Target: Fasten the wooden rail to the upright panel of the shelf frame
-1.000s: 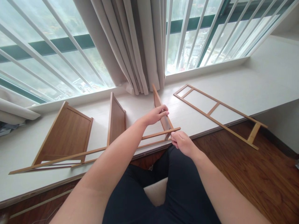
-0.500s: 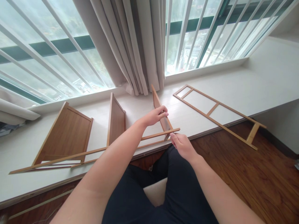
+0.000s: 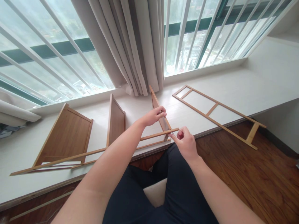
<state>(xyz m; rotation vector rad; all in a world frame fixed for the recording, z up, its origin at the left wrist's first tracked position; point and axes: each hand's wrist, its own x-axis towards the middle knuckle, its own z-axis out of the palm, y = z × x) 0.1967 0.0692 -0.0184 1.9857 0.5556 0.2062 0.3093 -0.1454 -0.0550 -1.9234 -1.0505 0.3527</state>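
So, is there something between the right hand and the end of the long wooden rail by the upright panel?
Nothing visible. The right hand pinches at the end of the long wooden rail, beside the upright panel that the left hand grips. No other part lies between them.

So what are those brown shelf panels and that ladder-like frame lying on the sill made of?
The brown rectangular panels look like wood or wood-look board: darker grain-patterned faces edged with pale strips, matte finish. The slim ladder-like frame looks like light wood, possibly bamboo: straw-coloured, thin straight slats, smooth. The left hand grips one upright panel; the right hand pinches at a rail end.
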